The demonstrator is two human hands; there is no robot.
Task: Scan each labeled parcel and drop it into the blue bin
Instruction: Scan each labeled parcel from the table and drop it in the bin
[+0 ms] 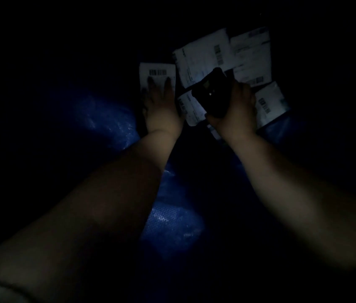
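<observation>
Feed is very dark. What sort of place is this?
Probably a parcel sorting or dispatch spot, dimly lit. Several parcels with barcode labels lie together, the right hand holds a black scanner, and blue woven plastic, likely the bin, shows nearer the camera.

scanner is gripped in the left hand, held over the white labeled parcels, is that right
Not quite. The head view shows the scanner gripped in the right hand, held over the white labeled parcels. The left hand holds no scanner: it rests flat on another labeled parcel.
</observation>
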